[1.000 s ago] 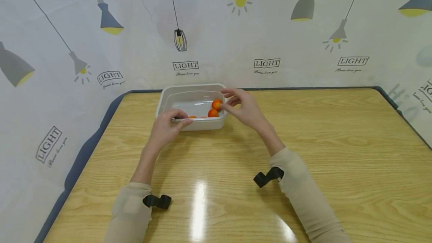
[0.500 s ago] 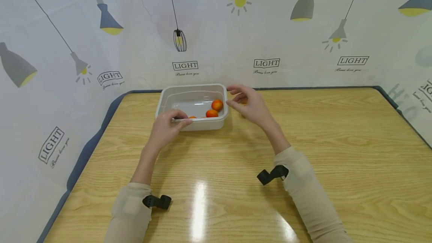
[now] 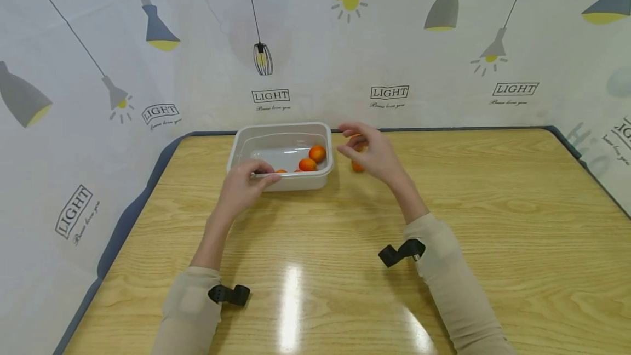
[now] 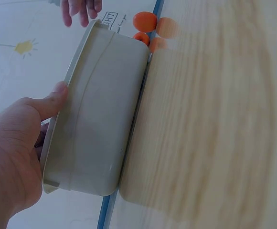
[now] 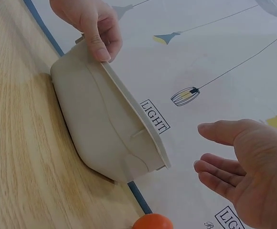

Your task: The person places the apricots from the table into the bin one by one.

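My left hand (image 3: 241, 185) pinches the front rim of a white plastic box (image 3: 302, 182), the thumb outside and the fingers over the inside. Several round, smooth orange-red fruits, tomato-like, lie in the box; two of these fruits (image 3: 317, 153) show clearly at its right end, others are partly hidden behind the front wall. My right hand (image 3: 371, 152) hovers just right of the box, holding nothing, its thumb and fingers apart. Beneath it more fruit (image 3: 357, 166) lies on the table, partly covered by the hand. The left wrist view shows two fruits (image 4: 144, 22) beyond the box's end.
The wooden table (image 3: 305, 234) runs to a dark blue edging at the back and left. Behind it hangs a white cloth (image 3: 315, 43) printed with lamps. Each sleeve carries a small black camera mount (image 3: 401, 252).
My right hand has drawn back from inside the box's right end to beyond its right side, leaving fruit there. The front fruit in the box has rolled slightly left. The left hand stays put.
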Motion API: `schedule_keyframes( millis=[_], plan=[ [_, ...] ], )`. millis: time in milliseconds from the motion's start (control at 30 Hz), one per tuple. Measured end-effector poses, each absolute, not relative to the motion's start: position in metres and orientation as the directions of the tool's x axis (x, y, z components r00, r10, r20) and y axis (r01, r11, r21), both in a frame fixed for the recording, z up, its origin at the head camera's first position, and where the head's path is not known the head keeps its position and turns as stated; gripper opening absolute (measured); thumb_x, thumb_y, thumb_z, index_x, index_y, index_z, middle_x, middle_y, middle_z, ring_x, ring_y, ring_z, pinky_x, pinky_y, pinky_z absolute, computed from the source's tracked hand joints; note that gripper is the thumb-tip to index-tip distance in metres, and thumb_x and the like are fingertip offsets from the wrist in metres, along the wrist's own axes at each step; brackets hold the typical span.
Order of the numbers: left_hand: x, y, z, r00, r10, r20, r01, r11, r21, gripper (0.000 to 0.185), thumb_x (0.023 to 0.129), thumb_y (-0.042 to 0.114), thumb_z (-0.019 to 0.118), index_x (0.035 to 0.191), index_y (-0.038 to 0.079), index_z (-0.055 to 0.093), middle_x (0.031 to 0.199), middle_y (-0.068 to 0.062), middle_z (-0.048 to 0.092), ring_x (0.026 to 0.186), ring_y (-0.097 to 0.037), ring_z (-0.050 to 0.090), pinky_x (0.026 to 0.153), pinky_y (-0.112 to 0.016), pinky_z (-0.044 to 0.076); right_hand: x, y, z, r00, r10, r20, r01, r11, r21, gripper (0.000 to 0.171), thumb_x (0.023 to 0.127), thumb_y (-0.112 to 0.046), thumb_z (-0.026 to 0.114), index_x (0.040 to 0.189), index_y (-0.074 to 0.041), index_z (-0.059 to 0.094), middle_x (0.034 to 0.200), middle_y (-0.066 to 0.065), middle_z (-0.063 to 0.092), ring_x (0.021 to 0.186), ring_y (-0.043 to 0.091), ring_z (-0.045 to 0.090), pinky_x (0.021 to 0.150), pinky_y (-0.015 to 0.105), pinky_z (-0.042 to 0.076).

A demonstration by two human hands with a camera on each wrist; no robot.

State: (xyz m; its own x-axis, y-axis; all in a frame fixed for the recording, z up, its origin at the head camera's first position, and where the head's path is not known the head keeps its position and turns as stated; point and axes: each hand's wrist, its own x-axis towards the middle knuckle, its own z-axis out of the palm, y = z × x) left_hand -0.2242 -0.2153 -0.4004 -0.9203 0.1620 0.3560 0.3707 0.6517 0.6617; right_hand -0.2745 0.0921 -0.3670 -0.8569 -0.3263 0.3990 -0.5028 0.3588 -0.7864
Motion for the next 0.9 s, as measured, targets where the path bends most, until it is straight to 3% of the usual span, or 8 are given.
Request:
schedule_keyframes(
  millis=[567,900],
  plan=[
    [-0.225,-0.215,-0.400,-0.922,0.162,0.351,0.367,0.656,0.659,0.018,0.089,0.026,0.080,0.091,0.010,0.073,0.088,-0.002,0.071,0.086,-0.019,0.062,0.085,-0.038,0.049,-0.282,0.105,-0.375,-0.887,-0.308,0.343,-0.446,0.380,-0.811,0.043,0.093,-0.014,0.075,0.133,-0.004,0.060,0.119,0.017,0.065,0.098,0.029,0.065,0.093,0.044,0.051],
    [-0.225,-0.215,-0.400,-0.923,0.163,0.349,0.364,0.666,0.651,0.018,0.089,0.026,0.080,0.091,0.010,0.073,0.088,-0.002,0.071,0.086,-0.019,0.062,0.085,-0.038,0.049,-0.287,0.112,-0.383,-0.908,-0.291,0.303,-0.401,0.387,-0.830,0.045,0.094,-0.015,0.074,0.134,-0.004,0.059,0.124,0.025,0.063,0.102,0.032,0.063,0.095,0.047,0.049]
  ],
)
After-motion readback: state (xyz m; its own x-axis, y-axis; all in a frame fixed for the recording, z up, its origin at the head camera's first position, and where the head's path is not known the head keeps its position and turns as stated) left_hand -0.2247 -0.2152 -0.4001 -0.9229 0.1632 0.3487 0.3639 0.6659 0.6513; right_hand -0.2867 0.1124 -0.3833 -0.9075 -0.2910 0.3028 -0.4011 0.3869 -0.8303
